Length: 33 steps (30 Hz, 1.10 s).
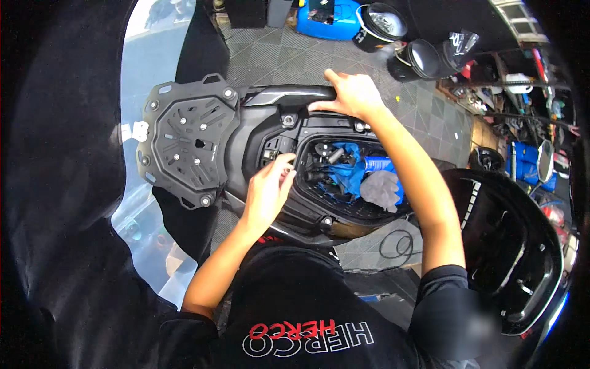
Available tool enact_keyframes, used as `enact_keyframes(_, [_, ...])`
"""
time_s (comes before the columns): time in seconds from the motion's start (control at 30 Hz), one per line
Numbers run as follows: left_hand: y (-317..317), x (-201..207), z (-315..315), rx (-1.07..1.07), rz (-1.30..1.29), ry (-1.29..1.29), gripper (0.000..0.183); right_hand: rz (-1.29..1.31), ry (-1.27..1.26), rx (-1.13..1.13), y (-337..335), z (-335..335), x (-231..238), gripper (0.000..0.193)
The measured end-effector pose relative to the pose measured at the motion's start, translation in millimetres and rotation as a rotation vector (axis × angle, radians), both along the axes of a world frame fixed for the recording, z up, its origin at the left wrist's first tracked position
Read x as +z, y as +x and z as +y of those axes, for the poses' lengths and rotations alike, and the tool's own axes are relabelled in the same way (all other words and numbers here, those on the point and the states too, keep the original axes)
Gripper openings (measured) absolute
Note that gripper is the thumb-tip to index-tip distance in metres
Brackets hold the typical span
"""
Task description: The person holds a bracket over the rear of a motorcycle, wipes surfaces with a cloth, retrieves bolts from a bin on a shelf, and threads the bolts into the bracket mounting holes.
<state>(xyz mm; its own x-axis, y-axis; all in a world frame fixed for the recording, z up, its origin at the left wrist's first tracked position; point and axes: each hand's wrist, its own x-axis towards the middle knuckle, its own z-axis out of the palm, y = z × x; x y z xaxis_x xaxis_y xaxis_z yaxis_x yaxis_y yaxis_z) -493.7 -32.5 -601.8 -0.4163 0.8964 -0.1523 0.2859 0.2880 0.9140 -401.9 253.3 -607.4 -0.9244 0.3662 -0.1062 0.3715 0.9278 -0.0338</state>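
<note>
A black scooter's tail lies below me with its seat (510,246) swung up at the right. My right hand (350,95) grips the far side of the grey grab rail (289,95), fingers curled over its inner edge. My left hand (267,190) is at the near-left rim of the open under-seat compartment (344,212). Its bent fingertips touch the latch area (276,150), and whether they pinch something small is hidden. Inside the compartment lie a blue cloth (350,175), a grey rag (381,190) and some dark parts.
A black bolted luggage rack plate (187,138) sticks out at the left of the tail. Black tubs (381,24) and a blue container (329,18) stand on the tiled floor beyond. A black cable (396,246) loops on the floor near me. Cluttered shelves line the right.
</note>
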Motion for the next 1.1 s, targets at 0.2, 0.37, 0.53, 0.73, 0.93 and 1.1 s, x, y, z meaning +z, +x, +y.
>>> enact_keyframes(0.2, [-10.8, 0.5, 53.6, 0.007, 0.434, 0.195, 0.015, 0.48, -0.178, -0.787, 75.1, -4.8, -20.6, 0.055])
enact_keyframes(0.37, [-18.3, -19.5, 151.1, 0.021, 0.611, 0.351, 0.008, 0.337, -0.473, -1.071, 115.5, -17.0, -31.5, 0.056])
enact_keyframes(0.53, [-19.3, -29.3, 208.6, -0.21, 0.842, 0.24, 0.052, 0.059, -0.423, -1.027, 121.5, -25.7, -34.6, 0.056])
enact_keyframes(0.73, [-31.6, -51.9, 219.5, -0.434, 0.715, 0.002, 0.075, 0.102, -0.314, -1.079, 105.4, -51.2, -62.7, 0.036])
enact_keyframes(0.93, [-27.5, -64.5, 223.7, -0.465, 0.853, 0.062, 0.057, 0.138, -0.35, -1.119, 103.6, -49.5, -69.4, 0.031])
enact_keyframes(1.1, [-27.6, -66.3, 222.4, -0.46, 0.836, 0.058, 0.06, 0.135, -0.412, -1.143, 102.7, -45.2, -76.0, 0.03])
